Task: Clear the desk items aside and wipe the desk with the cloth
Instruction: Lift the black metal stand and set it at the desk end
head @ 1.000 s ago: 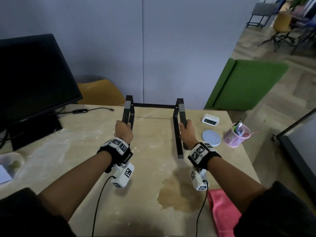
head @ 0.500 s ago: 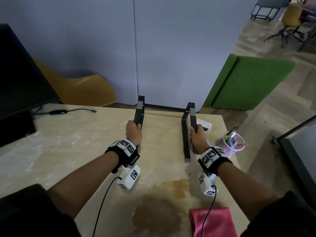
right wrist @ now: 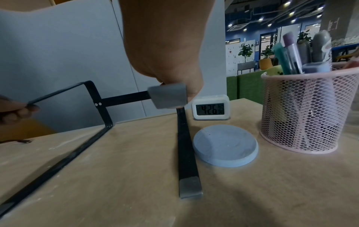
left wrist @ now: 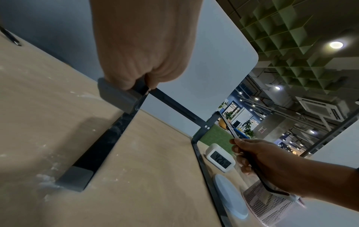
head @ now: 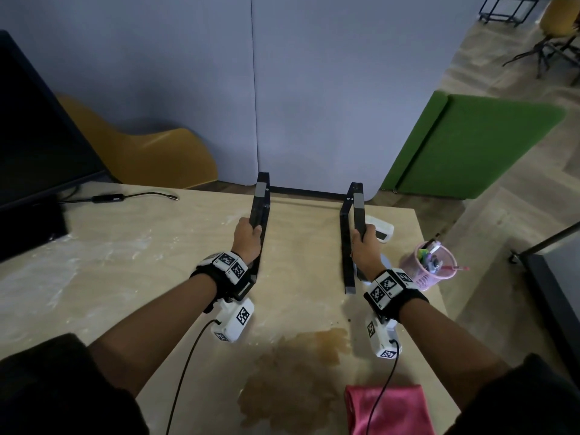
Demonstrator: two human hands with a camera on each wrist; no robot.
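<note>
Gripping the black stand [head: 348, 240] on the counter [head: 125, 262], left hand [head: 248, 238] and right hand [head: 364, 246] each wrap an upper arm; pink cloth [head: 389, 409] lies at the near edge. Left wrist: clock [left wrist: 220, 157] sits beyond the stand. Right wrist: coaster [right wrist: 225, 145] touches the stand's foot, pen basket [right wrist: 309, 112] alongside.

Head view: you look down and forward over desk [head: 131, 252] from above, both forearms in lower frame, partition wall ahead. Left wrist view: low, close under left hand [left wrist: 143, 46], faces rightward across desk. Right wrist view: low, close under right hand [right wrist: 165, 46], faces forward. All three share black stand [head: 348, 246] and white clock [right wrist: 210, 107].
</note>
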